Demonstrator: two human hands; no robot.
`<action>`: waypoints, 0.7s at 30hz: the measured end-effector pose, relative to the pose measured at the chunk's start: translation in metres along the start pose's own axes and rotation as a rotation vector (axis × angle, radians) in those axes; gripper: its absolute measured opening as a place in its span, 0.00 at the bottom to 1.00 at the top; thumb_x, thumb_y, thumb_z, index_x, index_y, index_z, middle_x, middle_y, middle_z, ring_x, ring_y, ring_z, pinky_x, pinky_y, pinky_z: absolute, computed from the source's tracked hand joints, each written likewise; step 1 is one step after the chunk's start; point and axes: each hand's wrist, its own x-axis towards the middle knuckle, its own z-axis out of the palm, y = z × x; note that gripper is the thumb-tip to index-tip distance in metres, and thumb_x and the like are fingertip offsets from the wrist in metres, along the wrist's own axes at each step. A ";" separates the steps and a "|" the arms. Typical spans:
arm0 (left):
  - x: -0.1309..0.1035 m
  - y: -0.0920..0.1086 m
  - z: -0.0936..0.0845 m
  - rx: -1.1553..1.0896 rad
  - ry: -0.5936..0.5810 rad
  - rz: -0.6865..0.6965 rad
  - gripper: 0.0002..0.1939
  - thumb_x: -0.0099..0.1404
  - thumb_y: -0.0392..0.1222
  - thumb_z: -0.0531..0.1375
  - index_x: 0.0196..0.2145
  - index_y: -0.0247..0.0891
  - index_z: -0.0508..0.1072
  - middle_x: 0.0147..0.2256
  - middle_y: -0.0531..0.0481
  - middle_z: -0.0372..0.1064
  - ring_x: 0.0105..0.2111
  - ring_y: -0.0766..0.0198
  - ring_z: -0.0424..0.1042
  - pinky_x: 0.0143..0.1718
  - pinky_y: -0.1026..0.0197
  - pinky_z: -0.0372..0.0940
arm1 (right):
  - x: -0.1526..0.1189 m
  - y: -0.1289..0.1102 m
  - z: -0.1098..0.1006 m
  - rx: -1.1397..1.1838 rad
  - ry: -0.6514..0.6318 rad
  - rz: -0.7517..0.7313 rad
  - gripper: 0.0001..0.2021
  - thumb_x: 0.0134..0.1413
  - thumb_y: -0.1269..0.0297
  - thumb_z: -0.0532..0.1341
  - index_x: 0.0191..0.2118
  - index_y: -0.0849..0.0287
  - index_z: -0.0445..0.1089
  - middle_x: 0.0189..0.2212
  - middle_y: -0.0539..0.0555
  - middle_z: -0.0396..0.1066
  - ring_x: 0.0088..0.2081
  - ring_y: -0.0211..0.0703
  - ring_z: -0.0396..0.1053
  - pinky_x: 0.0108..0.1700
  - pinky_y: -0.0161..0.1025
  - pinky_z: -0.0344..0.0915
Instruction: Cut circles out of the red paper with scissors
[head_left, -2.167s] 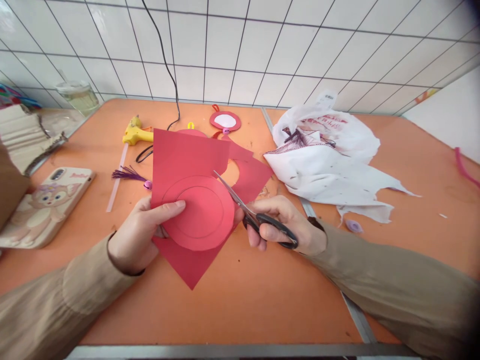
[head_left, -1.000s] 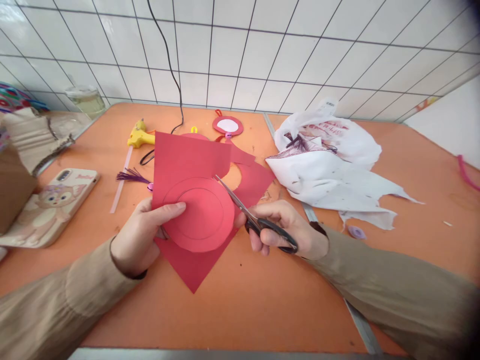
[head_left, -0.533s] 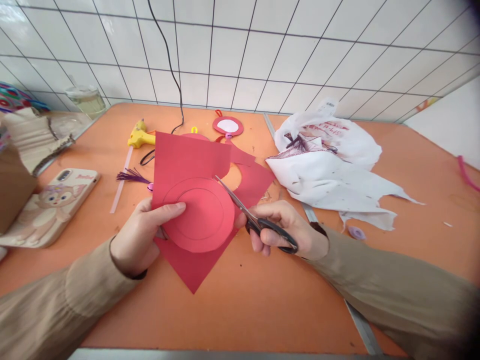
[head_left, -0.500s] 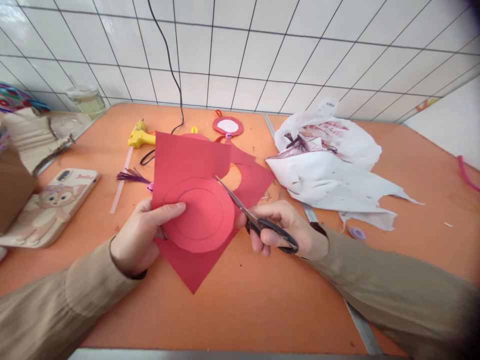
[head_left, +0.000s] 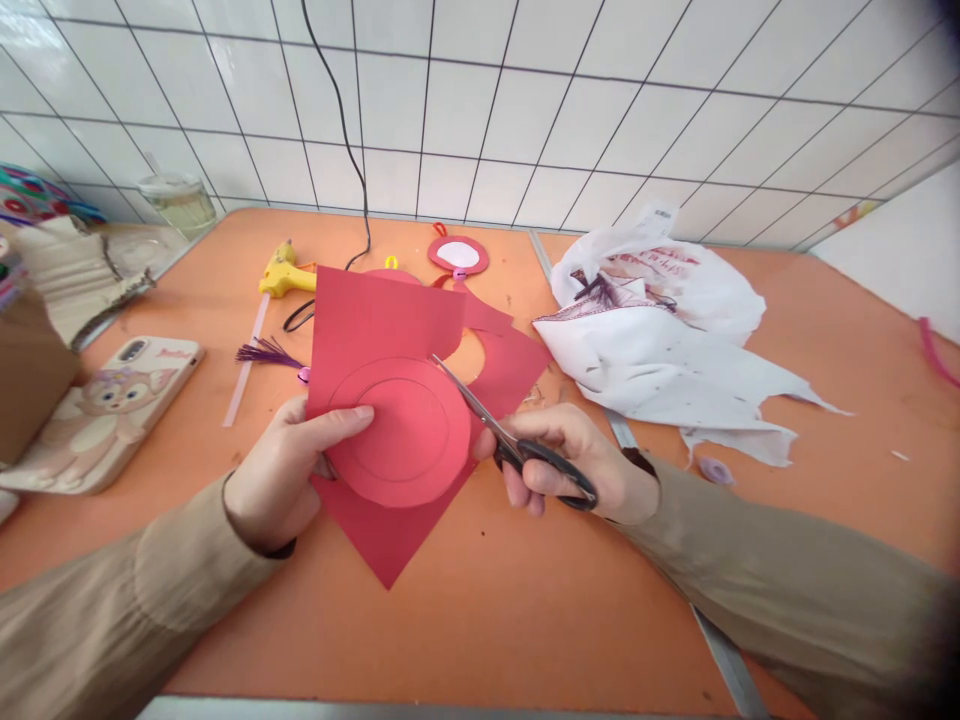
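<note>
My left hand (head_left: 279, 475) is closed on a sheet of red paper (head_left: 401, 435), its thumb lying on top and the other fingers hidden underneath. Two drawn rings, one inside the other, mark the paper, and its right and lower sides are cut along the outer curve. Black-handled scissors (head_left: 517, 450) are in my right hand (head_left: 577, 465), fingers through the loops. Their blades look nearly closed and lie along the paper's upper right edge. A cut strip of the sheet hangs below as a pointed corner.
Behind the paper lie a yellow glue gun (head_left: 283, 272), a purple tassel (head_left: 270, 352), a red round ornament (head_left: 457, 254) and red scraps (head_left: 510, 365). White plastic and cloth (head_left: 645, 350) are heaped at right. A phone (head_left: 112, 415) rests at left beside a cardboard box (head_left: 34, 370).
The whole view has shifted very slightly. Both hands, the paper and the scissors hold nearly the same position as before.
</note>
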 end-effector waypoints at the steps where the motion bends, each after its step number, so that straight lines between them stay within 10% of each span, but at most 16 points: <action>1: 0.000 0.000 0.000 -0.002 -0.004 0.000 0.07 0.52 0.32 0.62 0.32 0.32 0.76 0.29 0.43 0.76 0.28 0.55 0.74 0.27 0.61 0.70 | 0.000 0.000 0.000 -0.002 -0.002 -0.002 0.23 0.42 0.48 0.63 0.34 0.66 0.68 0.18 0.51 0.67 0.17 0.33 0.64 0.18 0.30 0.65; 21: 0.000 0.003 0.000 0.005 0.034 -0.001 0.09 0.54 0.38 0.62 0.32 0.31 0.75 0.29 0.42 0.76 0.27 0.57 0.74 0.27 0.62 0.70 | 0.001 -0.001 0.000 -0.029 -0.016 0.031 0.23 0.41 0.47 0.63 0.34 0.65 0.68 0.17 0.50 0.66 0.17 0.33 0.63 0.18 0.31 0.65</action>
